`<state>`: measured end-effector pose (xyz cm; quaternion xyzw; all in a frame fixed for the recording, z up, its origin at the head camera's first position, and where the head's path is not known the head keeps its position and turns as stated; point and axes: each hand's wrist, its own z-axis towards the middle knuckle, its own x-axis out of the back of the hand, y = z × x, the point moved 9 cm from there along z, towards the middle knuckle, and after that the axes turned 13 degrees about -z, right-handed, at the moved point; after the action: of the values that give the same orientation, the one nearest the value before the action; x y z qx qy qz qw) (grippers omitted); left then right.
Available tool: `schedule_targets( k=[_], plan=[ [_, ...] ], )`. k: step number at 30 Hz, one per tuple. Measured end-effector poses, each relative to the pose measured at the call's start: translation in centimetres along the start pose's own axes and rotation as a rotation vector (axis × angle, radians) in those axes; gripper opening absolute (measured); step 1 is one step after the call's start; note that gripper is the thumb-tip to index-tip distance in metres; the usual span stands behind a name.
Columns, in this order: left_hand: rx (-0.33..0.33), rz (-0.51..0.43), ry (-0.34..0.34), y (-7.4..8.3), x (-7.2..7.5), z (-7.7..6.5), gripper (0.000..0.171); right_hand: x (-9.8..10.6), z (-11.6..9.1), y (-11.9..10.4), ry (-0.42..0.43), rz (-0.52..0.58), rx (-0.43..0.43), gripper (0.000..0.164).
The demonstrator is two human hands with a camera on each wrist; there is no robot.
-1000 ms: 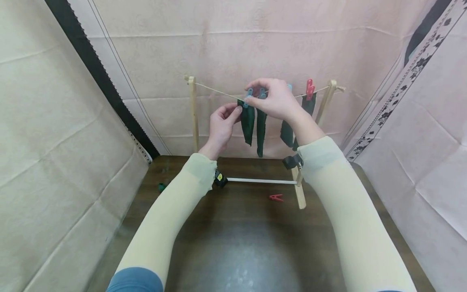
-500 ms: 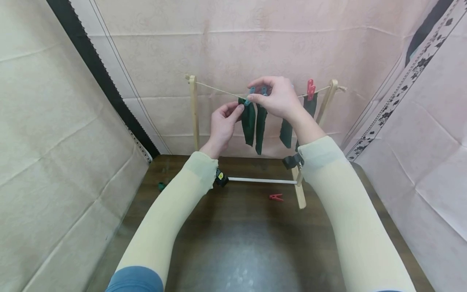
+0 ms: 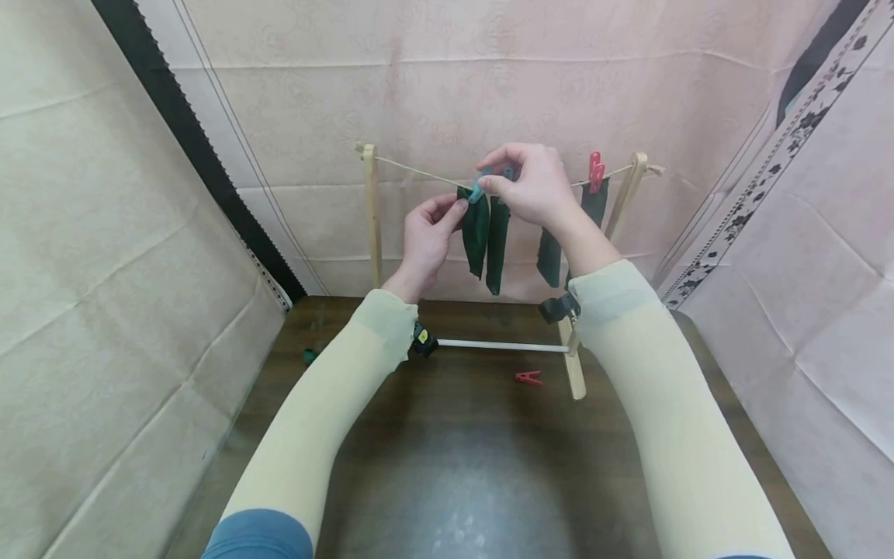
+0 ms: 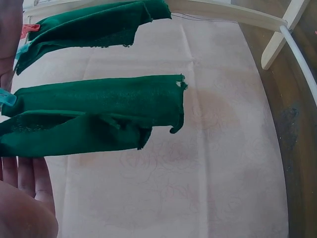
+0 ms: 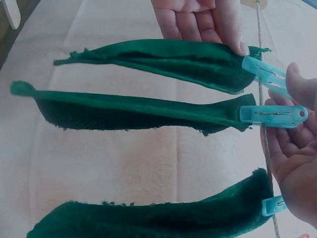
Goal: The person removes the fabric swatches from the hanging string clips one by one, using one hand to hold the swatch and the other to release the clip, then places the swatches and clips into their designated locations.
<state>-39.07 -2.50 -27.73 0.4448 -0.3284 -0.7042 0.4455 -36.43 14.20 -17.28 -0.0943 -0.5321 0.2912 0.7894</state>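
A strip of dark green cloth [image 3: 475,237] hangs from a string line [image 3: 419,172]. My left hand [image 3: 427,239] pinches its upper left edge between thumb and fingers. On the upper right edge of this cloth, my right hand [image 3: 536,185] pinches a light blue clothespin [image 5: 265,74], which sits at the string, tilted. Just beside it, a second green cloth [image 5: 143,111] hangs from another blue clothespin [image 5: 272,115], close to my right fingers. A third green cloth [image 5: 148,220] hangs farther along, with its own blue clothespin [image 5: 273,205].
The string spans two wooden posts [image 3: 372,217] of a rack with a white lower bar [image 3: 503,346]. A red clothespin [image 3: 596,171] holds cloth near the right post. Another red clothespin [image 3: 528,377] and a small green object [image 3: 310,356] lie on the dark table [image 3: 447,458].
My right hand has shifted slightly up and right, and the blue clothespin in it leans more to the right at its top. My left hand keeps its pinch on the cloth.
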Motion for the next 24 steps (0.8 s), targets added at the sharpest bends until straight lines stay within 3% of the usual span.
schedule_targets(
  k=[24],
  plan=[
    [-0.013, -0.017, -0.004, 0.24, -0.54, -0.06, 0.026, 0.51, -0.12, -0.23, 0.062, 0.019, -0.013, 0.018]
  ],
)
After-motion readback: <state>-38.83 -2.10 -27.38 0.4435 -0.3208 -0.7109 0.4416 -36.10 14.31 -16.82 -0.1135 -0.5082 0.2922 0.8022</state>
